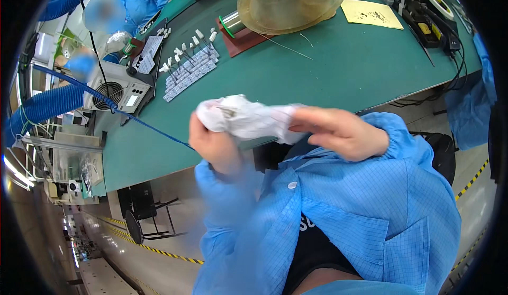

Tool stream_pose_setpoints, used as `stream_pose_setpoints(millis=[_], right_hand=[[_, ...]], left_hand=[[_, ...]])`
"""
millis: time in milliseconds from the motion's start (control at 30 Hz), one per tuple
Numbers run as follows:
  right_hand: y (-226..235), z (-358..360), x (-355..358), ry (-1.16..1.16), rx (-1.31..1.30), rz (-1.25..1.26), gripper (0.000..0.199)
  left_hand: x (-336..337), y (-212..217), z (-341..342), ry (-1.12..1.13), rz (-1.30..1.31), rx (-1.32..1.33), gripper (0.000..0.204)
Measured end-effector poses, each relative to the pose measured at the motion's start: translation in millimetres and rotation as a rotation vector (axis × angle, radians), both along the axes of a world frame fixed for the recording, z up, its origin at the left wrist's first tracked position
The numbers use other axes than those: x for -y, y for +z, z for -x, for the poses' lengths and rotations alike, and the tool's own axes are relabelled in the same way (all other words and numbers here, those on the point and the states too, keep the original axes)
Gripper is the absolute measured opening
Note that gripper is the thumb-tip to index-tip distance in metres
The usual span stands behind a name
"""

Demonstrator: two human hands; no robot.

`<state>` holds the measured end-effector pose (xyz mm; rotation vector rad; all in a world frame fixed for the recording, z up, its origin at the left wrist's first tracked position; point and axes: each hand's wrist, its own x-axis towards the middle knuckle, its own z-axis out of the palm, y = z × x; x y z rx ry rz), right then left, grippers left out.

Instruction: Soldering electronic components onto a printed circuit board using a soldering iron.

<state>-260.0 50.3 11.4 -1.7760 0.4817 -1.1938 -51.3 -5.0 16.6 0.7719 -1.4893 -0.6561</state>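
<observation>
A crumpled white cloth (256,119), greyish and stained near its left end, is stretched between my hands over the front edge of the green bench. It may be a fabric glove; its folds hide the shape. My left hand (218,148) is closed round the left end, thumb up along its side. At the other end, my right hand (346,135) has its fingers against the loose edge, pinching it; the fingertips are partly covered by the fabric and slightly blurred.
Beyond my hands on the green bench (338,73) lie circuit boards (191,74) with white connectors on wires, a solder spool (231,24), a large translucent hood (293,9), and a yellow sheet (371,15) with dark bits. A soldering tool holder (426,28) stands right. A co-worker's blue sleeve (145,1) shows far left.
</observation>
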Motion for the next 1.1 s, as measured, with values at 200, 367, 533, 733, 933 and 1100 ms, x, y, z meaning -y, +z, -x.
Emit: stream_pose_setpoints(millis=[200, 367, 533, 733, 933, 1100], right_hand=[[10, -22, 8, -0.548, -0.034, 0.162, 0.028], [-4, -33, 14, -0.585, -0.077, 0.345, 0.04], [-4, -19, 30, -0.71, -0.302, 0.767, 0.049], [-8, -6, 6, -0.387, -0.302, 0.361, 0.036], [22, 53, 37, -1.013, -0.079, 0.801, 0.021], [66, 185, 106, -1.103, 0.538, 0.47, 0.013]], left_hand=[[-9, -1, 19, -0.599, -0.43, -0.045, 0.037], [0, -9, 20, -0.718, -0.577, -0.019, 0.06], [-22, -10, 30, -0.561, -0.668, -0.202, 0.066], [-31, 13, 45, -0.266, -0.579, -0.22, 0.085], [-18, 1, 25, -0.432, -0.366, -0.232, 0.074], [-13, 10, -6, -0.314, -0.317, -0.03, 0.048]])
